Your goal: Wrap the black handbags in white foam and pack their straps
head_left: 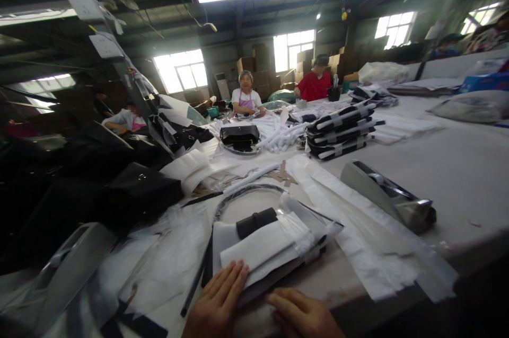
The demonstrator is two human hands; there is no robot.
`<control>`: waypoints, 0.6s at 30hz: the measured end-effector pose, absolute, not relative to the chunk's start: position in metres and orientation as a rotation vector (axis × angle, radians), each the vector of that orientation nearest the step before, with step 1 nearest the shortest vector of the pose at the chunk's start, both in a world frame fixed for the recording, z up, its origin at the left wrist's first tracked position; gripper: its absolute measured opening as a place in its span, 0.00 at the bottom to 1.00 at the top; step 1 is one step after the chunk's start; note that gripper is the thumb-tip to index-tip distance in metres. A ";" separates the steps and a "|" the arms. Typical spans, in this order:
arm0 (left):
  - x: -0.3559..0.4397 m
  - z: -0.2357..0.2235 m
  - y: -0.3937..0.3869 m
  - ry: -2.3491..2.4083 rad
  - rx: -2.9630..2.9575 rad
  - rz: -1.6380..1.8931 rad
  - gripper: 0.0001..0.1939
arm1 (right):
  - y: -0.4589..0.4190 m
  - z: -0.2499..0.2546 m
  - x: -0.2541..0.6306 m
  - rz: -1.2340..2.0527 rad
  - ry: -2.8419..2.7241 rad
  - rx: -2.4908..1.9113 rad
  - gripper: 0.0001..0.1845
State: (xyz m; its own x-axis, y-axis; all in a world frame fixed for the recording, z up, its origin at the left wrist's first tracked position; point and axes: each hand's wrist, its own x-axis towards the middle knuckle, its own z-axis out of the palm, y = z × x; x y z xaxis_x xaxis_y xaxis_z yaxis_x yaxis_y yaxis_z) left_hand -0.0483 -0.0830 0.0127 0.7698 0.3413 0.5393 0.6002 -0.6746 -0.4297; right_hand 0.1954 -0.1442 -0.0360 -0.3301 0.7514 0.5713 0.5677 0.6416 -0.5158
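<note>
In front of me on the table lies a black bag, partly covered by white wrapping sheet. A dark strap, wrapped in clear film, arcs behind it, and a small black rolled piece shows on top. My left hand rests on the near left part of the white wrapping, fingers stretched out flat. Beside the near edge of the bag is my right hand, its fingers slightly bent and pointing left, with nothing visible in them. Its thumb is hard to make out.
Grey tape dispensers stand at right and left. White plastic sleeves lie to the right. Black bags are heaped at left; wrapped bags are stacked farther back. Other people work across the table.
</note>
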 end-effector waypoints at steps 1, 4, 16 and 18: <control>-0.048 0.016 -0.083 -0.688 -2.355 -0.548 0.26 | -0.140 -0.037 0.190 0.217 -2.056 -0.999 0.18; -0.047 0.022 -0.083 -0.664 -2.351 -0.480 0.20 | -0.132 -0.042 0.182 0.105 -2.084 -1.010 0.19; -0.044 0.012 -0.079 -0.680 -2.336 -0.657 0.18 | -0.143 -0.027 0.184 1.585 -1.338 -1.109 0.13; -0.043 0.015 -0.078 -0.686 -2.349 -0.680 0.17 | -0.140 -0.030 0.179 1.852 -1.002 -0.973 0.16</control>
